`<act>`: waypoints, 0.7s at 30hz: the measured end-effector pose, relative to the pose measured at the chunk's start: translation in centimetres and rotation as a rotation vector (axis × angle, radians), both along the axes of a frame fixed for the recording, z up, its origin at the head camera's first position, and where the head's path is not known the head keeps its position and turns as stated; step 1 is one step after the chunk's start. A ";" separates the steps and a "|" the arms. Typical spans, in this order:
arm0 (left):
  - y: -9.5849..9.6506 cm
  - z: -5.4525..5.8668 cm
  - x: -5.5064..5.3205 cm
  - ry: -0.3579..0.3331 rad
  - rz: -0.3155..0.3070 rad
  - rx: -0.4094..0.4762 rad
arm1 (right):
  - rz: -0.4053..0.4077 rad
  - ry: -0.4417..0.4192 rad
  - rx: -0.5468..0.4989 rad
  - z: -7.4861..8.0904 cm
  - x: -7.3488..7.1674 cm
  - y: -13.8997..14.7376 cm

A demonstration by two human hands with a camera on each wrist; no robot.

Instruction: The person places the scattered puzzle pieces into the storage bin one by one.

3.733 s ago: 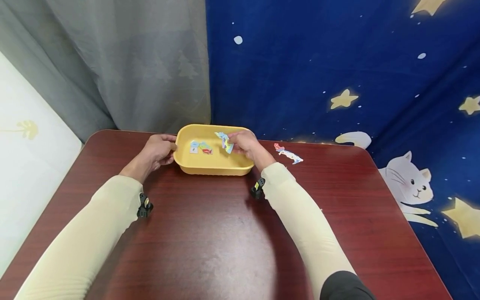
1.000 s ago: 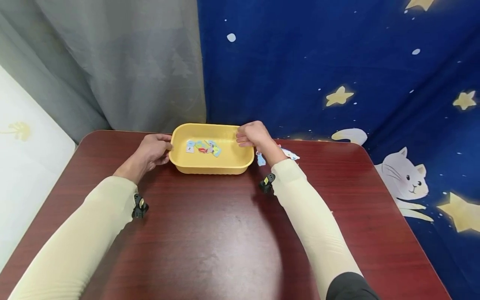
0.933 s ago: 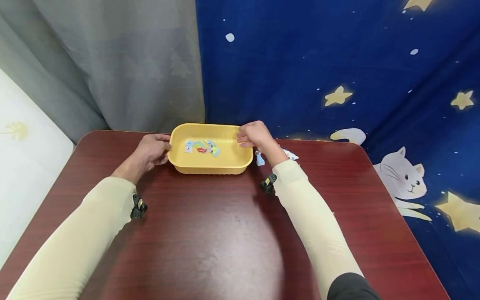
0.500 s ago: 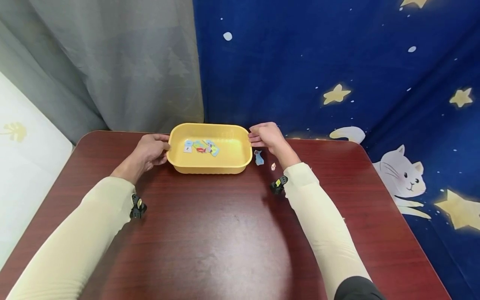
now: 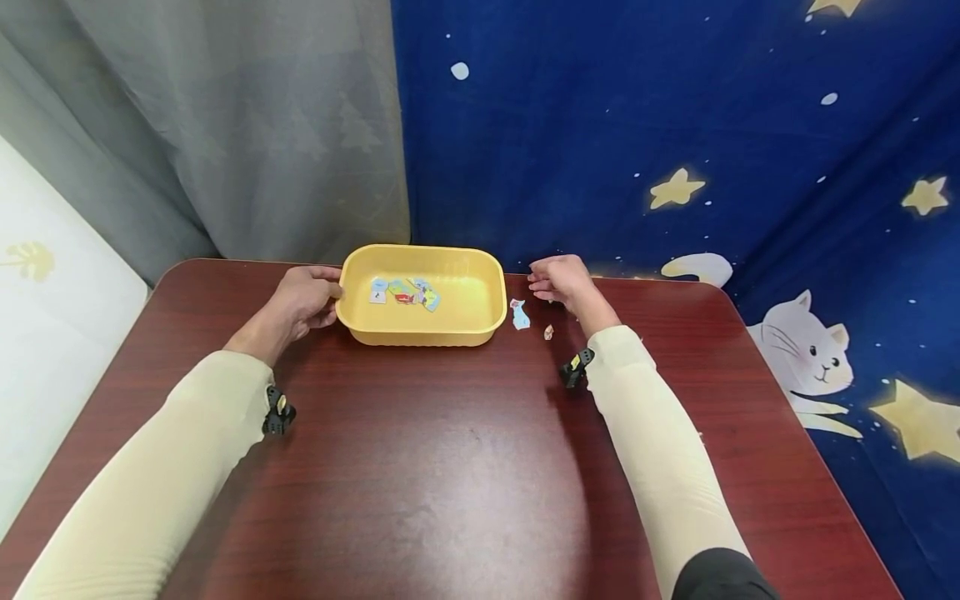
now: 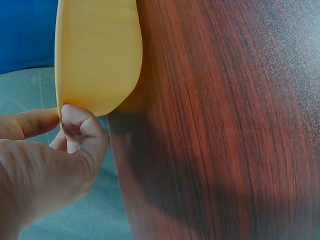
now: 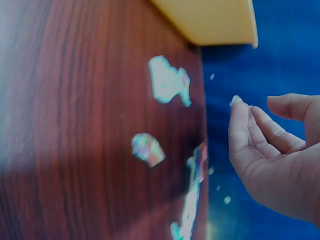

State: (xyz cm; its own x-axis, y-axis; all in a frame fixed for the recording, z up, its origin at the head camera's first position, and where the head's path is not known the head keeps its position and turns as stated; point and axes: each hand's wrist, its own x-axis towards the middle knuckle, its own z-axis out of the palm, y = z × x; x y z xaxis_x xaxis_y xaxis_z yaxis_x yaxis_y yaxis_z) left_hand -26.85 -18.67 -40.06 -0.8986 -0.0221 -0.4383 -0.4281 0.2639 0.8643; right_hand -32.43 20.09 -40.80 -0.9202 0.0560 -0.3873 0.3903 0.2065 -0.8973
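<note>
My left hand (image 5: pixel 303 300) pinches the left rim of a yellow plastic basin (image 5: pixel 468 315); in the left wrist view the thumb and index finger close on its edge. Several flat colourful cutouts, among them a light blue and white piece (image 5: pixel 378 291) and a yellow-blue piece (image 5: pixel 430 297), lie inside it. My right hand (image 5: pixel 567 283), fingers extended and nothing between them, hovers right of the basin. Close by on the table lie a pale blue cutout (image 5: pixel 521 316), a small oval piece (image 5: pixel 548 332) and a long white-and-red cutout (image 7: pixel 189 205), which the hand mostly hides in the head view.
The basin stands near the back edge of a dark red wooden table (image 5: pixel 420 467). Behind it hang a grey curtain (image 5: pixel 300 150) and a blue curtain (image 5: pixel 540 150) with stars and a cat. Each wrist wears a small black camera.
The right hand held the yellow-blue cutout over the basin; that piece now lies inside. Empty, the hand has moved right, out over the table cutouts. The left hand keeps its grip on the rim.
</note>
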 end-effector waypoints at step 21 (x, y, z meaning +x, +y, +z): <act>0.0 -0.1 -0.1 0.004 0.003 0.014 | -0.134 -0.028 0.009 -2.2 -0.3 3.2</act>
